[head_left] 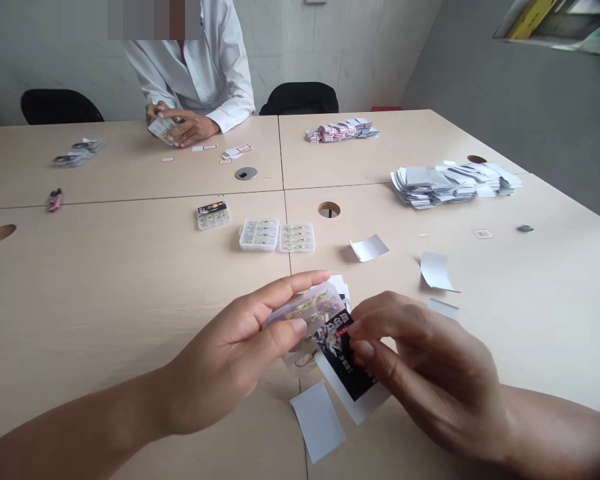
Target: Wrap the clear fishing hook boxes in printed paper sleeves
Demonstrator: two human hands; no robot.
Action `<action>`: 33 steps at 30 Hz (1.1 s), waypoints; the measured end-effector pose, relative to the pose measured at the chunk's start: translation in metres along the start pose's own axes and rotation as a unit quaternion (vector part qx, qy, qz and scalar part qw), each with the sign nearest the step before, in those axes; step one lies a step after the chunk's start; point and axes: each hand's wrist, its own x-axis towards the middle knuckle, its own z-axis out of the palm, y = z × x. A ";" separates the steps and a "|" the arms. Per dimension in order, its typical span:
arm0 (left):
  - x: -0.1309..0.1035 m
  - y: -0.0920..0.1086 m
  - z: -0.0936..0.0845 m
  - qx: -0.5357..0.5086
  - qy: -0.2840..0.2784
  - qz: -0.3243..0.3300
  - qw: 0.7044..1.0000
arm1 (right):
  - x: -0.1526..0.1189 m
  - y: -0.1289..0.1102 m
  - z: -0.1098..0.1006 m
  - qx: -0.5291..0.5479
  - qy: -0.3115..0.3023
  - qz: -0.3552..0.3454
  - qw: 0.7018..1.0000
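Note:
Near the middle of the view, my left hand grips a clear plastic compartment box with gold-coloured metal pieces inside. My right hand pinches a black printed label on white backing paper, held against the box's lower right side. A blank white slip lies on the table just below them. Beyond my hands, two clear boxes of small metal pieces, a left one and a right one, stand side by side. Left of them is a box with a black label.
Across the table sits a person in a white shirt, holding a box. Paper stacks lie at the right, bundled labels farther back. Loose white slips lie right of centre. The tabletop has a round hole.

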 end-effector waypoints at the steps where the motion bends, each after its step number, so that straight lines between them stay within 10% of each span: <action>1: -0.001 -0.001 0.001 -0.010 -0.009 0.001 1.000 | 0.001 -0.001 0.000 -0.010 0.001 -0.001 1.000; 33: -0.003 0.000 0.009 -0.119 -0.092 0.004 0.989 | 0.004 -0.005 -0.002 -0.050 -0.002 0.000 0.999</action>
